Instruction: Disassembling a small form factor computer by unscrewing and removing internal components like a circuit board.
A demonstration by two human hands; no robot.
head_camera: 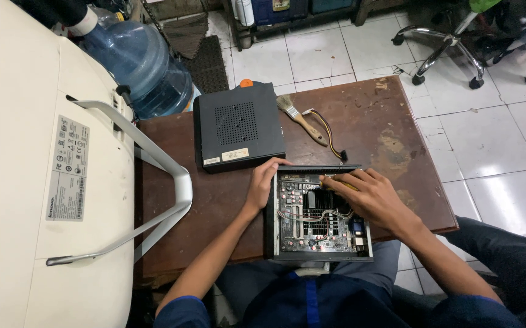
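Far to the left of our hands lay a white all-in-one monitor (26, 182), face down, its grey metal stand (153, 176) arching over its back, and beyond that stood a large blue water jug (138, 61) on the floor. Just above our left hand sat a closed black computer case (239, 124) with a vented patch and an orange knob at its far edge, resting on the worn brown table (214, 200). Our left hand (262, 182) lay with its fingers curled over the left wall of the open small computer chassis (317, 212), gripping that edge and steadying it; the chassis sat at the near edge of the table, directly between our two forearms, its green circuit board (311, 222) and thin wires laid bare. Up and between the hands, beyond the chassis, we saw a wooden-handled paintbrush (299, 118) and, just beside it, a loose cable with a black plug (330, 136). Our right hand (372, 194) reached into the far right of the chassis, fingers closed around a yellow-handled tool (342, 184) held across the board. Well away to the right, past that hand, were white floor tiles (494, 140) and the chrome base of a swivel chair (451, 42).
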